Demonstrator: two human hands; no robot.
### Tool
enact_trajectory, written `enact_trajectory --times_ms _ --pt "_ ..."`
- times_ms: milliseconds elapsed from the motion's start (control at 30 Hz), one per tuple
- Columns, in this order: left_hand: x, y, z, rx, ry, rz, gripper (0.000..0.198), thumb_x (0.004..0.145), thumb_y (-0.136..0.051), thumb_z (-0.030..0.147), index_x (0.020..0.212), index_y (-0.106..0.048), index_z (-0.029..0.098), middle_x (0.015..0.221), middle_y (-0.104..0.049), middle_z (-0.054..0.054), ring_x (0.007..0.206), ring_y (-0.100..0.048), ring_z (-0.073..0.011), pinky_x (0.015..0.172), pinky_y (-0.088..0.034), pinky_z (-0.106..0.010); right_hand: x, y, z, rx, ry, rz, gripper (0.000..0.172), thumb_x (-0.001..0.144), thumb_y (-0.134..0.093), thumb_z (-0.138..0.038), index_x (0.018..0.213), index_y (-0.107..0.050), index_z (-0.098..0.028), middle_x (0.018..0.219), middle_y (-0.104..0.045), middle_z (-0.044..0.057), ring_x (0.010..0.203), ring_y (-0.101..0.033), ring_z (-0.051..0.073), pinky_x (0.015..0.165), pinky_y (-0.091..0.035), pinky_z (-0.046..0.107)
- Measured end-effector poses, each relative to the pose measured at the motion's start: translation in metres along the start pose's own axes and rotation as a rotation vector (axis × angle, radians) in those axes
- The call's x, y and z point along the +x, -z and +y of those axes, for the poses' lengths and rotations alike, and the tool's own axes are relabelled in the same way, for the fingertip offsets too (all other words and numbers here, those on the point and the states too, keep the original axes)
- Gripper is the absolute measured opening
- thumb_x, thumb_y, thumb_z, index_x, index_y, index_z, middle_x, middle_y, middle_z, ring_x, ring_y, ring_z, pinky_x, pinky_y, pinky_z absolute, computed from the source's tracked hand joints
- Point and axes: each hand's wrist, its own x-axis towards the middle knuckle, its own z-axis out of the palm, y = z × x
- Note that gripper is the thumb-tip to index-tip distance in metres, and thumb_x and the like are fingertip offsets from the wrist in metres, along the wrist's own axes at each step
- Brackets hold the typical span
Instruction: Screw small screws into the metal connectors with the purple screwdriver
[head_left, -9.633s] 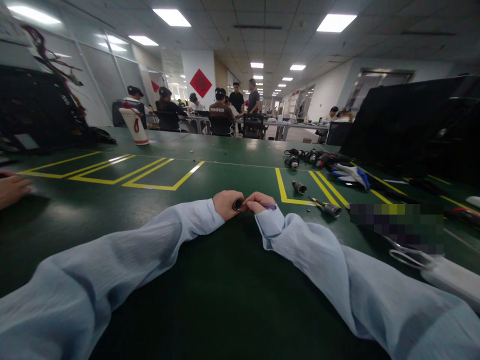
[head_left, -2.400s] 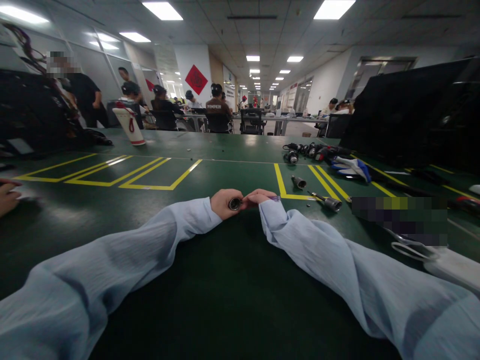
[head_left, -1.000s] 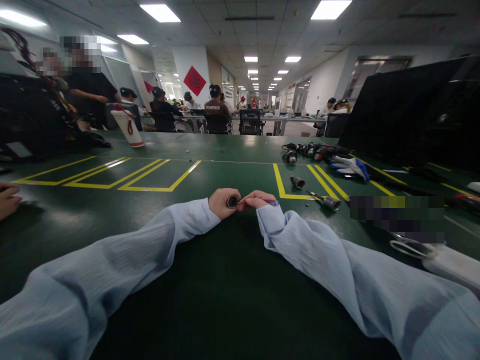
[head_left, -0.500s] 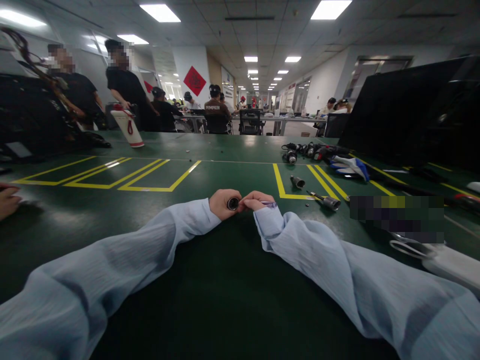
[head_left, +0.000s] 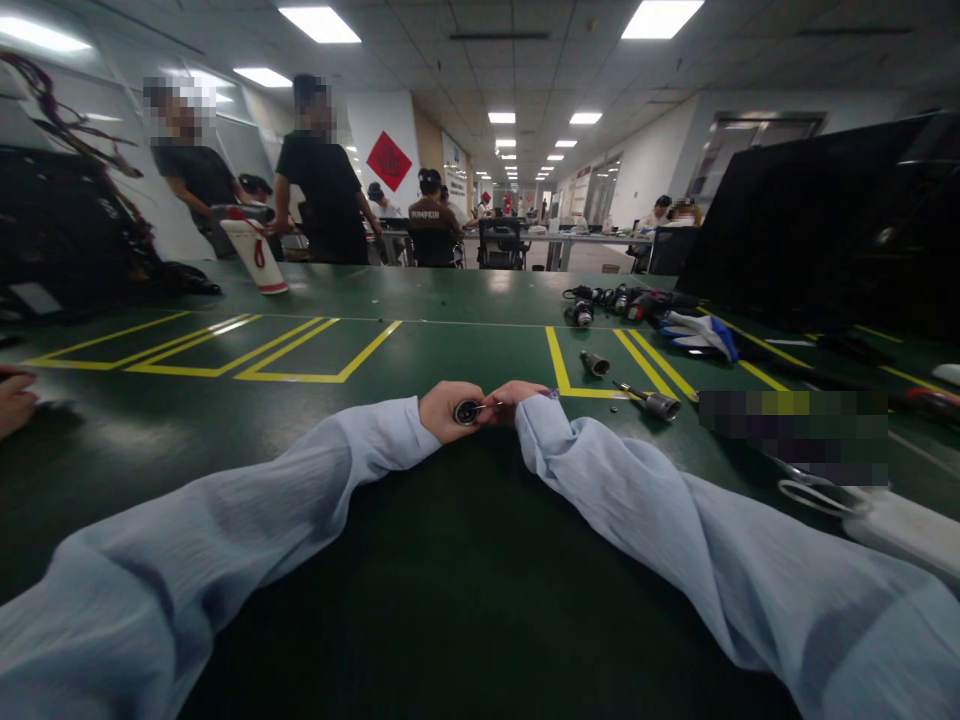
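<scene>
My left hand (head_left: 442, 410) is closed around a dark, hollow cylindrical metal part (head_left: 466, 412), its round open end facing me. Just beside it, my right hand (head_left: 514, 398) pinches a thin tool like a small screwdriver (head_left: 489, 406). The slim metal shaft points left, and its tip is at the mouth of the cylinder; how deep it reaches is too small to tell. Most of the purplish handle is hidden by the fingers and sleeve. Both hands are just above the green table (head_left: 450, 350).
To the right lie a short metal cylinder (head_left: 595, 363), a longer cylindrical piece (head_left: 660, 405), blue-and-white gloves (head_left: 701, 335) and tangled dark parts (head_left: 581, 312). A white-and-red container (head_left: 256, 258) stands far left. Another person's hand (head_left: 15, 400) shows at the left edge.
My right hand has turned and shifted slightly, and the tool's thin shaft now shows at the cylinder's opening. Two people in the background have walked to the right.
</scene>
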Motion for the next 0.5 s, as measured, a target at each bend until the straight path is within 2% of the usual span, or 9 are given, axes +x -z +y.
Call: enact_trajectory --times_ms 100,200,267,300,400,500 --pt "0.0 -0.001 -0.001 -0.037 -0.003 0.006 0.012 0.065 -0.053 0.024 0.059 -0.049 0.014 0.052 -0.048 0.001 0.05 -0.045 -0.0087 0.048 -0.034 -0.019 0.007 0.003 -0.008 0.023 -0.204 -0.113 0.022 0.056 -0.049 -0.002 0.038 -0.054 -0.014 0.036 -0.056 0.001 0.033 -0.05 0.012 0.044 -0.042 0.026" --pt "0.001 -0.001 0.001 -0.031 0.011 0.029 0.017 0.068 -0.052 0.028 0.059 -0.049 0.014 0.052 -0.048 0.001 0.049 -0.044 -0.0079 0.047 -0.034 -0.019 0.003 0.005 -0.004 0.093 -0.21 -0.081 0.025 0.06 -0.046 -0.005 0.041 -0.055 -0.017 0.038 -0.057 -0.001 0.039 -0.052 0.011 0.051 -0.044 0.025" --pt "0.001 -0.001 0.002 -0.005 0.015 0.034 0.02 0.071 -0.05 0.029 0.058 -0.047 0.014 0.052 -0.046 0.002 0.048 -0.042 -0.0072 0.046 -0.033 -0.018 -0.005 0.004 0.003 0.134 -0.087 -0.031 0.022 0.063 -0.047 -0.01 0.047 -0.059 -0.019 0.045 -0.06 -0.003 0.048 -0.056 0.011 0.058 -0.045 0.025" --pt "0.002 -0.001 0.002 0.011 0.014 0.03 0.021 0.072 -0.049 0.029 0.057 -0.046 0.015 0.051 -0.045 0.002 0.047 -0.041 -0.007 0.046 -0.032 -0.018 -0.009 0.003 0.006 0.131 0.058 0.005 0.018 0.064 -0.049 -0.013 0.052 -0.061 -0.019 0.048 -0.062 -0.002 0.052 -0.057 0.012 0.059 -0.045 0.025" --pt "0.001 0.0 0.002 0.06 0.004 0.01 0.023 0.071 -0.049 0.029 0.054 -0.043 0.015 0.05 -0.041 0.003 0.047 -0.039 -0.007 0.045 -0.03 -0.018 -0.017 -0.002 0.012 0.001 0.328 0.084 0.011 0.061 -0.053 -0.016 0.054 -0.062 -0.018 0.051 -0.061 -0.002 0.054 -0.054 0.012 0.055 -0.042 0.023" --pt "0.001 0.0 0.0 0.072 0.005 -0.006 0.021 0.07 -0.048 0.029 0.055 -0.044 0.015 0.051 -0.042 0.003 0.048 -0.04 -0.0076 0.045 -0.031 -0.019 -0.017 -0.003 0.01 -0.035 0.352 0.072 0.012 0.06 -0.052 -0.016 0.052 -0.062 -0.018 0.048 -0.06 -0.002 0.051 -0.053 0.011 0.052 -0.041 0.023"
